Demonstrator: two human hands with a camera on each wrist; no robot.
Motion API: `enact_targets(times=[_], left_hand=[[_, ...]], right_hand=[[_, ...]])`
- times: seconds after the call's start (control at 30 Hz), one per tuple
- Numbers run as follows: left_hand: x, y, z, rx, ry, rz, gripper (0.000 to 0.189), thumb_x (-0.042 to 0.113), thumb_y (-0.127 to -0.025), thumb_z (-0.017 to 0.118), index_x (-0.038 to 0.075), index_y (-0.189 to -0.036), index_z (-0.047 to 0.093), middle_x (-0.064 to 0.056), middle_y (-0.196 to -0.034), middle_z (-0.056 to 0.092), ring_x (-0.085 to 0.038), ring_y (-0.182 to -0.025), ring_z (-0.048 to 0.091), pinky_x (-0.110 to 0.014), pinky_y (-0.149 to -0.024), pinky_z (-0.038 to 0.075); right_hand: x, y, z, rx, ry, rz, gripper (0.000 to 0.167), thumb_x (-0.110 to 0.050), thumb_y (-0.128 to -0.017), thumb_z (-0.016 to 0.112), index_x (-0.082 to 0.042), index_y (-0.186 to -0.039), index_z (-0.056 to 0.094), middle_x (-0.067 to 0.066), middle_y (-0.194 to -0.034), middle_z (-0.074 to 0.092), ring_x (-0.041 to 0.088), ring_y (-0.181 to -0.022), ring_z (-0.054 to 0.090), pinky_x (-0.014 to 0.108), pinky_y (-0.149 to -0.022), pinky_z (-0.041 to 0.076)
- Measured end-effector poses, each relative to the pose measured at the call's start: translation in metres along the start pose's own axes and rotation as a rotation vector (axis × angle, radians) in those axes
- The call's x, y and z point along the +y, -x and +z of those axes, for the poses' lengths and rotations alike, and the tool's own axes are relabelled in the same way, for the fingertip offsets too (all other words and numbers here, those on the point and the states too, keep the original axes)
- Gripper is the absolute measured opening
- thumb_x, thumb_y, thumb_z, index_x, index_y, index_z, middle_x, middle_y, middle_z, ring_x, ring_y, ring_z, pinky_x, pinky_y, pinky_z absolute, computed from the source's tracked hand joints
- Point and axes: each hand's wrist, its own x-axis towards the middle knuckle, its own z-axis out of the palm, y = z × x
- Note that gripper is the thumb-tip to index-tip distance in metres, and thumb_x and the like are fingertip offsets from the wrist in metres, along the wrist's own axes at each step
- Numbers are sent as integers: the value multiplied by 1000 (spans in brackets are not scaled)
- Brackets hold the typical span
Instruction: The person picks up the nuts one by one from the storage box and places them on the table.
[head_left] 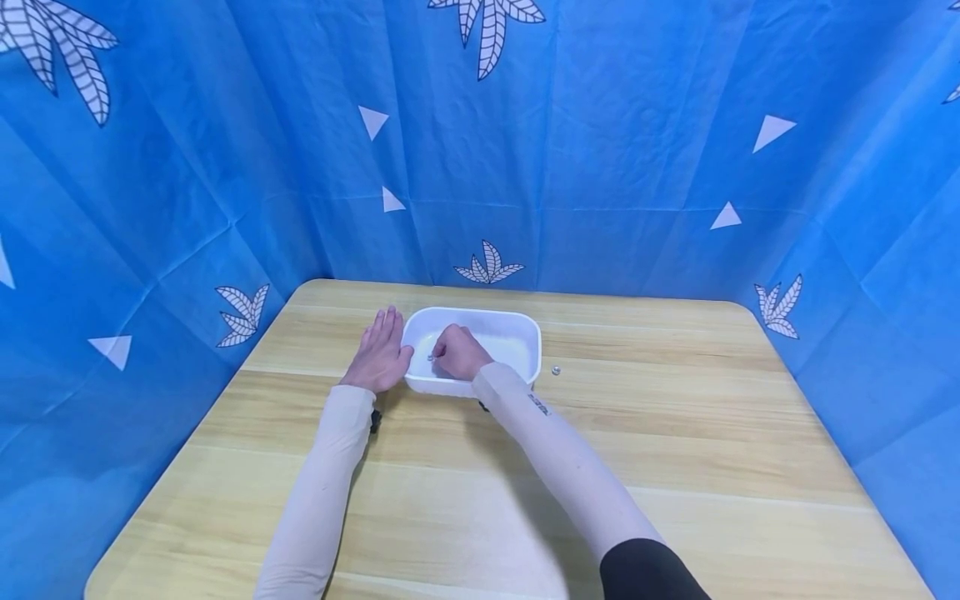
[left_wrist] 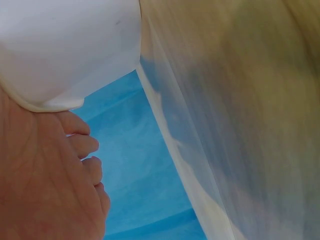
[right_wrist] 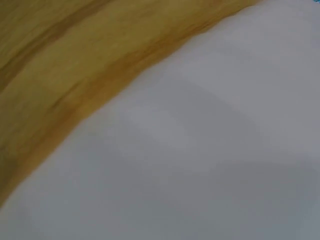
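Note:
A white rectangular plastic tub [head_left: 528, 350] stands toward the back of the table. My left hand [head_left: 378, 354] is at its left end, fingers straight, the thumb touching the rim. In the left wrist view the palm [left_wrist: 45, 175] lies against the rim of the tub [left_wrist: 70, 50]. Inside the tub is my right hand [head_left: 461, 352], fingers curled, pinching a small silvery metal piece that looks like a nut [head_left: 431, 358] at the fingertips. The right wrist view shows only the white tub wall [right_wrist: 175, 150] and wood; the hand is out of it.
A second small silvery nut-like piece [head_left: 556, 370] lies on the wooden table [head_left: 675, 433], just right of the tub. Blue curtains [head_left: 637, 150] with leaf and triangle prints surround the table at the back and sides.

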Motion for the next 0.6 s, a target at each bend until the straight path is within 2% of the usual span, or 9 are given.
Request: enact_targets(times=[0.4,0.6], left_hand=[[0,0,-1,-7,-2,0,72,31,-108,30,-5,-163,1,-21,-175,-6,-40,-162,-10,-58,-133,0],[-1,-1,0,-9,-6,-3,72,32,-108,29,-5,-163,1,-20,-175,-7,-40,-162,-11,-58,-133,-1]], right_hand=[[-1,-1,-2,-21,-32,24,19,-3,-92,74,-3,-109,81,11,-109,81,23,-110,72,37,-108,56],[0,0,-4,-5,-43,4,18,-2,-91,76,-2,-108,81,13,-107,81,25,-110,73,37,-106,57]])
